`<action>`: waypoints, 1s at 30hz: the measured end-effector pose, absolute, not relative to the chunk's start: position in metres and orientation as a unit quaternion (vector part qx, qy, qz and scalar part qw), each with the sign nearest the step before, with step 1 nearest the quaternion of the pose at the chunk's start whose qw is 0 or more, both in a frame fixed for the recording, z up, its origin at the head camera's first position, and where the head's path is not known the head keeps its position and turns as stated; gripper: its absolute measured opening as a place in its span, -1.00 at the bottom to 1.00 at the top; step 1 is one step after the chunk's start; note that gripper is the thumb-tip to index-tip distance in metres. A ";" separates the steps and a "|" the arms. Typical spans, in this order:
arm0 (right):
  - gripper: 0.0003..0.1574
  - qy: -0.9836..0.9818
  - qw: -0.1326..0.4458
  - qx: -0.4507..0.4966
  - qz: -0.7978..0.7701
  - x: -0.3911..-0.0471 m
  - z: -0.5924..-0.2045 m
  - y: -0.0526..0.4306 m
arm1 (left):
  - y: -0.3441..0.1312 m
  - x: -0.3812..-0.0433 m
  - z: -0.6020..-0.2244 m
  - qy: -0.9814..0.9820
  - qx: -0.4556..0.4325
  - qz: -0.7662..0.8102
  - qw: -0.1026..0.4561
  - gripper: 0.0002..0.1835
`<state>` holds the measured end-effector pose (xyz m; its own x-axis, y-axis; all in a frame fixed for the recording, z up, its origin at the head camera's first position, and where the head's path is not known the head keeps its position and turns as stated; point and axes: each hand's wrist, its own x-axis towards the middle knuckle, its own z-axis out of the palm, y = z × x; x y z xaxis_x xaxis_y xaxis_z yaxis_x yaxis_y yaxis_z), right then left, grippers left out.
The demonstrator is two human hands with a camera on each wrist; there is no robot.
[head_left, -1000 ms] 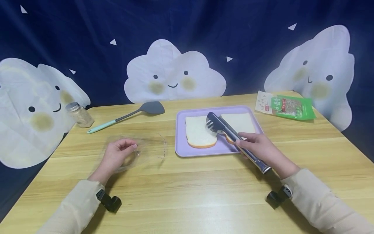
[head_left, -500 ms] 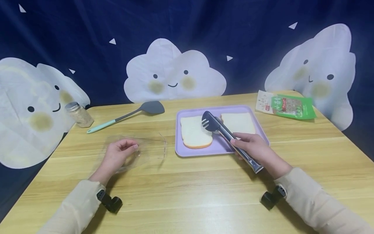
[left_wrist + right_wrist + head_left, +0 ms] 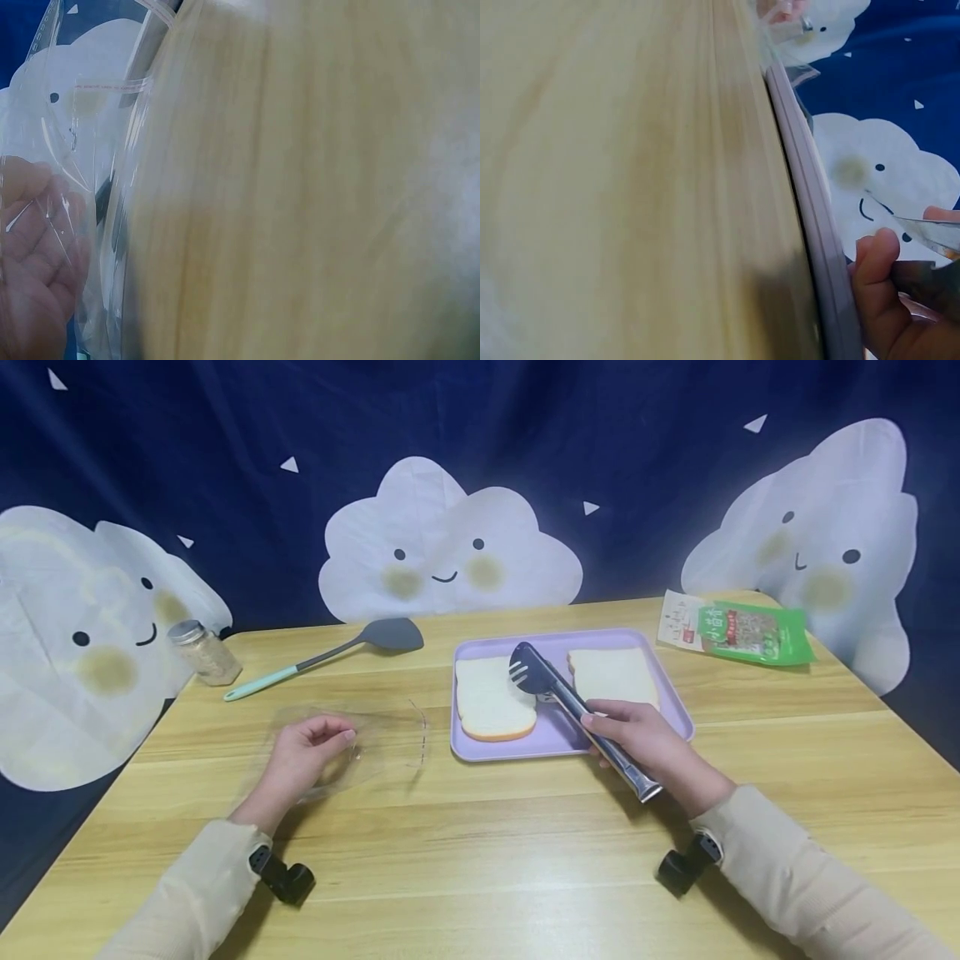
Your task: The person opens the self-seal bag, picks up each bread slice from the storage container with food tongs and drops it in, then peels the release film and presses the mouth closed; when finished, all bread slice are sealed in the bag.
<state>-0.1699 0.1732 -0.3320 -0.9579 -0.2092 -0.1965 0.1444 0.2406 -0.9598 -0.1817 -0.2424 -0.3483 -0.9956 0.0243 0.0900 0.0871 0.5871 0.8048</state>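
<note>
My right hand (image 3: 637,739) grips metal tongs (image 3: 618,764) with dark heads. Their far end lies over the inner edge of the left bread slice (image 3: 491,702) on the purple tray (image 3: 555,742). Beside it, a second white bread slice (image 3: 611,675) rests on the tray's right half, partly behind my right fingers. On the left, my left hand (image 3: 303,752) pinches a clear plastic bag (image 3: 390,739) between thumb and fingers. In the left wrist view, the transparent bag (image 3: 112,120) covers the fingers. The right wrist view catches curled fingers (image 3: 881,289) around the tongs, above the tray's edge.
A spatula (image 3: 390,635) with a mint handle lies at the back left. Near the table's left edge stands a glass jar (image 3: 206,656) of pale contents. A green and white seasoning packet (image 3: 738,631) lies at the back right. Behind hangs a dark blue cloud-patterned curtain (image 3: 480,410).
My right hand and the tongs have moved left. The left bread slice has slid left toward the tray's rim, widening the gap between the slices. My left hand and the bag stay put.
</note>
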 end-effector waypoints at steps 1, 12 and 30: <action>-0.28 0.770 0.146 -0.019 -0.621 -0.170 -0.332 0.173 | -0.242 -0.182 -0.349 -0.890 -0.031 -0.453 0.033 -0.72; -0.33 0.730 0.122 0.003 -0.673 -0.165 -0.333 0.172 | -0.242 -0.184 -0.347 -0.891 -0.035 -0.452 0.022 -0.73; -0.38 0.772 -0.004 -0.034 -0.635 -0.160 -0.327 0.136 | -0.241 -0.184 -0.349 -0.886 -0.039 -0.460 0.027 -0.74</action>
<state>-0.1597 0.1365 -0.3274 -0.9977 -0.0475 0.0486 -0.0568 0.1910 -0.9800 -0.1835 -0.2413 -0.3488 -0.9955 0.0453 0.0837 0.0945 0.5731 0.8140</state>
